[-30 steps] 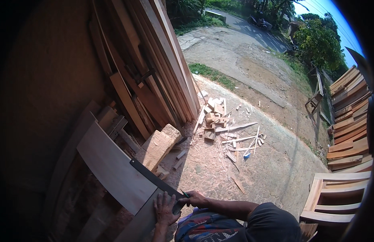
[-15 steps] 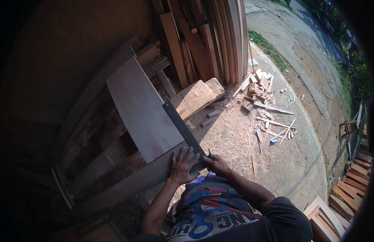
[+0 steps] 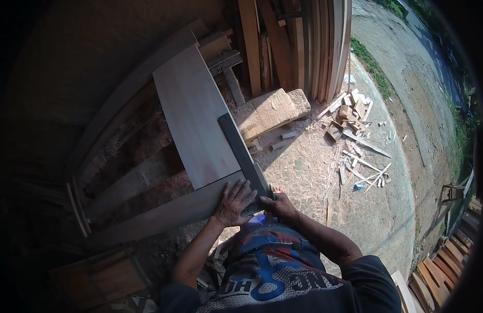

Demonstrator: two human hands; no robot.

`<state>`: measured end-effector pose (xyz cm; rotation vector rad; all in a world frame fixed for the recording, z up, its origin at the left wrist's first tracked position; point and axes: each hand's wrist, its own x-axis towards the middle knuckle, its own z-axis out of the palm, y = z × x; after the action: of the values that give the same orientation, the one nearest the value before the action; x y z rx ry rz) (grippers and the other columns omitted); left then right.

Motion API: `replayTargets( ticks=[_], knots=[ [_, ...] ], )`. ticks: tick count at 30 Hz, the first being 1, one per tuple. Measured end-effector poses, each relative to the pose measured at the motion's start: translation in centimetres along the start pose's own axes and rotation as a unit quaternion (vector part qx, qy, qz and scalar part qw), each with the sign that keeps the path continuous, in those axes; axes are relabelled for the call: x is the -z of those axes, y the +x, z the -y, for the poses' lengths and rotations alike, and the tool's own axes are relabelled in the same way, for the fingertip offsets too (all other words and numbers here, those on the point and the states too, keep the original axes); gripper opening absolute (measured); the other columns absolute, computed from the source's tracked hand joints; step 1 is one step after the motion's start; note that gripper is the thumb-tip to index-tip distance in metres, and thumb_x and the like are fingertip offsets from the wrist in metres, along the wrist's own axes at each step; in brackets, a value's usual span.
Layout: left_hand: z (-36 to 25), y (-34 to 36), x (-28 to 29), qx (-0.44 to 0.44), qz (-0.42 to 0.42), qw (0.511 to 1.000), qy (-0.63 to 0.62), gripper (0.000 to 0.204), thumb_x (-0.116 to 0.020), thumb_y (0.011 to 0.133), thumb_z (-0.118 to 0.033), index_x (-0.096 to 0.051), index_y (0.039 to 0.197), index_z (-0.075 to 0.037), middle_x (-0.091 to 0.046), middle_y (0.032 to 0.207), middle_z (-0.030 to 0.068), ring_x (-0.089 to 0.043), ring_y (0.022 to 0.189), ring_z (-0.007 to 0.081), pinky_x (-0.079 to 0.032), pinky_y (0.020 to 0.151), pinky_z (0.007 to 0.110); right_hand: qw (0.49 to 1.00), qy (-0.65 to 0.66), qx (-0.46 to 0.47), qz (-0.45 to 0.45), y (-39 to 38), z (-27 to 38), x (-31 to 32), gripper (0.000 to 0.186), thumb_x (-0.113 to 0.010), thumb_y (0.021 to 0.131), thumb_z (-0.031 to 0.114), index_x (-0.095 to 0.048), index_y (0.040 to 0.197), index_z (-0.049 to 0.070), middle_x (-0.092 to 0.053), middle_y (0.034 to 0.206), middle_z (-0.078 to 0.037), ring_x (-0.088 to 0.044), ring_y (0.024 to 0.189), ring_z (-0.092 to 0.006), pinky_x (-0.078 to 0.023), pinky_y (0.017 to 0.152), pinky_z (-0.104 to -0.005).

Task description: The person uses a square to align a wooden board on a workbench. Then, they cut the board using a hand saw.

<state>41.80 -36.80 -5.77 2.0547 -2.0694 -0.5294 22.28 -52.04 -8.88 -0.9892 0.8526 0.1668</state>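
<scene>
A pale wide board [image 3: 194, 109] slants away in front of me, its near end meeting a long grey-brown board [image 3: 163, 215] that runs off to the lower left. A dark L-shaped square [image 3: 235, 144] lies over the pale board near its right edge. My left hand [image 3: 233, 202] rests flat on the long board beside the square's corner, fingers spread. At that corner my right hand [image 3: 283, 206] has its fingers closed around a slim green pencil [image 3: 273, 192] and touches the square's near end. Its fingertips are partly shaded.
Beneath the pale board is a thick rough timber [image 3: 275, 112]. Wood offcuts [image 3: 356, 122] and shavings litter the concrete floor to the right. Upright planks [image 3: 319, 47] lean at the back. Stacked wood pieces [image 3: 439, 271] stand at the lower right.
The view has shifted, so the boards sit farther up and right. The square has moved from along the pale board's right edge further onto its face. Both hands stay by its corner.
</scene>
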Motion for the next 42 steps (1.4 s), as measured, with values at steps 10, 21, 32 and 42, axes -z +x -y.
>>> replayTargets(
  ticks=[10,21,32,42],
  knots=[
    [0.3,-0.2,-0.3,0.008,-0.010,1.000,-0.002,0.102,-0.083,0.070,-0.053,-0.042,0.159,-0.025,-0.028,0.170,0.0103,-0.023,0.157,0.0322,-0.012,0.125,0.062,1.000,0.025,0.012,0.006,0.9,-2.0,0.3,0.052,-0.069,0.096,0.050,-0.065,0.112,0.000,-0.070,0.079,-0.007,-0.059,0.059,-0.0138,-0.047,0.054,-0.0310],
    [0.5,-0.5,0.0,0.011,0.025,0.999,-0.026,0.100,-0.082,0.071,-0.058,-0.045,0.157,-0.023,-0.036,0.166,0.0110,-0.024,0.157,0.0324,-0.014,0.125,0.062,0.997,0.041,-0.066,-0.003,-1.1,2.8,-0.8,0.032,-0.070,0.100,0.035,-0.077,0.089,0.006,-0.071,0.073,-0.003,-0.060,0.062,-0.0111,-0.042,0.056,-0.0269],
    [1.1,-0.4,-0.4,-0.011,0.010,1.000,-0.012,0.091,-0.074,0.079,-0.065,-0.049,0.154,-0.021,-0.039,0.164,0.0107,-0.021,0.158,0.0339,-0.010,0.125,0.061,0.992,0.027,-0.119,0.007,-1.0,4.2,-0.4,0.025,-0.072,0.099,0.027,-0.079,0.098,0.004,-0.077,0.084,-0.005,-0.063,0.064,-0.0113,-0.050,0.060,-0.0287],
    [1.2,-0.6,-0.7,-0.024,0.009,0.999,0.022,0.091,-0.073,0.078,-0.068,-0.049,0.154,-0.023,-0.035,0.167,0.0106,-0.018,0.159,0.0349,-0.008,0.126,0.061,0.986,0.106,-0.129,-0.007,-0.9,3.3,-0.8,0.025,-0.073,0.098,0.027,-0.077,0.102,0.003,-0.076,0.082,-0.004,-0.067,0.065,-0.0136,-0.053,0.061,-0.0312]
  ],
)
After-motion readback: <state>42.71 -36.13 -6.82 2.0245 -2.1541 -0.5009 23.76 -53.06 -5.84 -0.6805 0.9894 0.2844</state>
